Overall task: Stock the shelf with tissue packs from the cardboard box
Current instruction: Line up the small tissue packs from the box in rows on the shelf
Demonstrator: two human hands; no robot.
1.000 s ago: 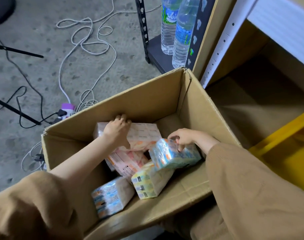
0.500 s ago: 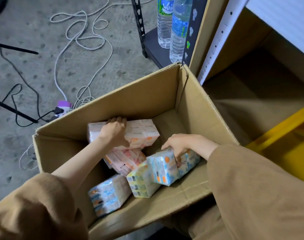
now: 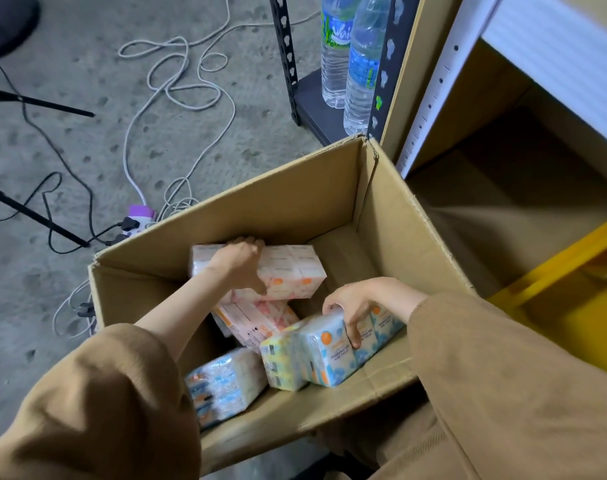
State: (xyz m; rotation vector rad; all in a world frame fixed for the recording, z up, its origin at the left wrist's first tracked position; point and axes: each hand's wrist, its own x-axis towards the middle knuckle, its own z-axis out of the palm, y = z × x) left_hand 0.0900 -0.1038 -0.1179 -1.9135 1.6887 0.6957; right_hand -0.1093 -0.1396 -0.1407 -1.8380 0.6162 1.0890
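In the cardboard box (image 3: 295, 209), the left hand (image 3: 241, 263) clamps the pink tissue pack (image 3: 291, 271) beneath it; the right hand (image 3: 361, 304) curls round a blue pack (image 3: 329, 358), seemingly to lift both together.

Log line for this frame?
phase: picking | left hand: grips pink tissue pack | right hand: grips blue tissue pack | both inside cardboard box
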